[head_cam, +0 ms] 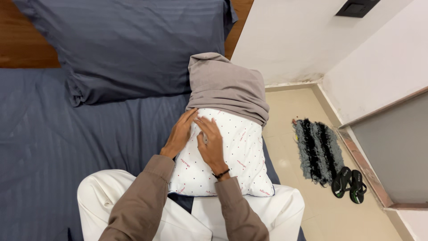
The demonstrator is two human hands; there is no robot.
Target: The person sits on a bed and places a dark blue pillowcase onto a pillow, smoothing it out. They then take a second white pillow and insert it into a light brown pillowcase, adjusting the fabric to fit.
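- Resting on the person's lap at the edge of the bed [40, 147], a white pillow [232, 156] with small dark dots stands tilted away, its lower corners spread over the white trousers [98, 196]
- A grey-brown pillowcase [227, 87] covers the pillow's upper end, bunched in folds, its open edge running across the white fabric just above both hands
- Small pinkish printed marks dot the pillow's white cover in a few places, and a thin dark piping lines its bottom edge; the marks are too small to make out
- The left hand [180, 132] lies flat along the pillow's left side, fingers [189, 117] stretched out and reaching to the pillowcase's edge, gripping nothing
- The right hand [210, 143] lies spread on the pillow's front, fingers nearly straight, pressing rather than holding; a dark band circles its wrist
- A larger blue-grey striped pillow [129, 44] lies at the head of the bed, against a wooden headboard [22, 40]
- On the tiled floor to the right, a black-and-grey shaggy mat [317, 149] lies with a pair of dark sandals [349, 184] at its near end
- A dark wall plate [356, 7] is cut off by the top edge
- The pillow's upper part is hidden inside the pillowcase
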